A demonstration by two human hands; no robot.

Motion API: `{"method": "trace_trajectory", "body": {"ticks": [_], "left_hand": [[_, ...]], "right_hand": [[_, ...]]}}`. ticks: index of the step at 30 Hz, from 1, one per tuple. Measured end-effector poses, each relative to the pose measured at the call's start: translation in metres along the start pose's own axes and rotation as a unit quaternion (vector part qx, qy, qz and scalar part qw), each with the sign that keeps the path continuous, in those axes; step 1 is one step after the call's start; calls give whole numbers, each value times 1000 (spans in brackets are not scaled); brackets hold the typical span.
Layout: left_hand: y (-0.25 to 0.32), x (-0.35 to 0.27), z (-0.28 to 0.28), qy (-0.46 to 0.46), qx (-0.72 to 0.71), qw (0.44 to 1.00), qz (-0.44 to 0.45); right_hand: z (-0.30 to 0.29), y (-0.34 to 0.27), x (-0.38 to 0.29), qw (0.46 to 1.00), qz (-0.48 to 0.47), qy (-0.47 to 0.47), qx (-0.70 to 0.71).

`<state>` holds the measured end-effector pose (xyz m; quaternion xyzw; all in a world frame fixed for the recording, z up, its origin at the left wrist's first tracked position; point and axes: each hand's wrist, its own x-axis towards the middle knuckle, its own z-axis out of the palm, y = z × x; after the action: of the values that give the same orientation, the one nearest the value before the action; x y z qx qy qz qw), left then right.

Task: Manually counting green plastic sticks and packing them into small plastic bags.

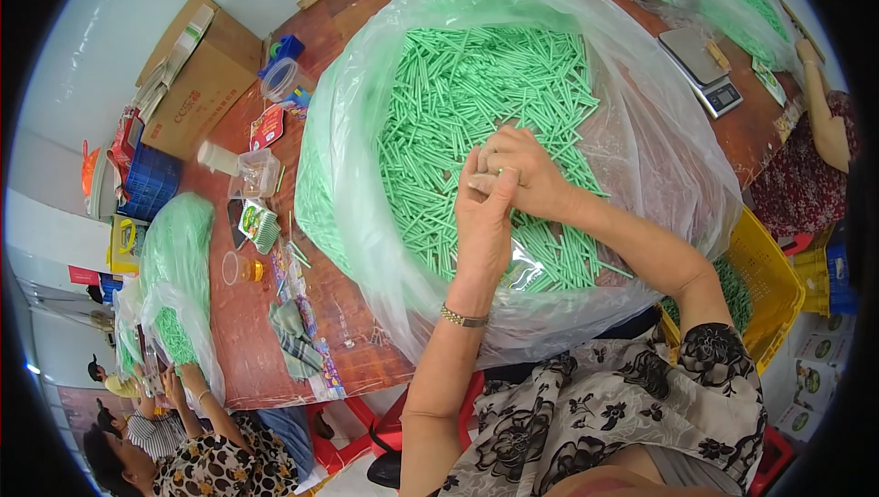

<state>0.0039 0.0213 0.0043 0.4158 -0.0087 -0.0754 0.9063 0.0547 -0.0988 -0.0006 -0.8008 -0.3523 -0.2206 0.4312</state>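
A large translucent plastic bag (371,222) lies wide open before me, with many thin green sticks (453,98) loose inside it. Over the sticks my left hand (484,205), with a watch on its wrist, meets my right hand (525,170). The fingers of both are bent and touch each other. A tiny green spot shows near my left thumb; whether either hand grips a stick is hidden by the fingers. Just below the hands a shiny clear plastic packet (527,267) rests on the sticks.
The red-brown table (357,353) holds a digital scale (700,71), a cup of amber liquid (240,268), plastic tubs, a cloth (295,339) and a cardboard box (202,78). A yellow crate (776,284) stands at right. Other people work beside further green bags.
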Motion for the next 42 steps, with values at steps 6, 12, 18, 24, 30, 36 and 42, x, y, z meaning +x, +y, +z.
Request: {"method": "trace_trajectory", "body": {"ticks": [6,12,18,24,30,36,42], "left_hand": [[10,-1,0,107,191,974,53],[25,7,-11,159,252,943,148],[48,33,-36,118,688,682,217],[28,77,-43,113,829,515,184],[23,88,-37,121,826,543,95],[28,76,-40,152,772,589,183],[6,50,-11,104,505,830,212]], "right_hand": [[-4,11,5,986,57,36,156],[-15,18,3,955,225,-12,192],[-23,31,7,974,196,83,78],[-22,27,8,974,218,53,1],[-33,22,11,972,232,40,7],[-28,37,9,959,282,-28,31],[-14,41,5,953,250,-22,168]]}}
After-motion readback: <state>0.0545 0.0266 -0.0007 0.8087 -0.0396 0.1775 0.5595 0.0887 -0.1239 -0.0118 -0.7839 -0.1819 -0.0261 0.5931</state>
